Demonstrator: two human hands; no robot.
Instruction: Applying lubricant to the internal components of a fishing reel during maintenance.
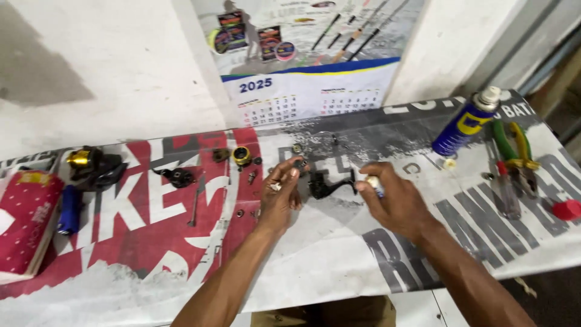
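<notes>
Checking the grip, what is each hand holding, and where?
Left hand pinches a small dark part at its fingertips; right hand grips a small white-tipped tube around its body.

Your left hand (280, 192) covers most of the small dark part (299, 163) at its fingertips; its kind is too small to tell. Your right hand (393, 200) hides all but the pale tip of a small tube-like item (373, 181). The red book (24, 221) is cut by the left edge, the red cap (567, 209) by the right. The loose bits (251, 177) on the bench (339, 254) are blurred and unidentifiable.
</notes>
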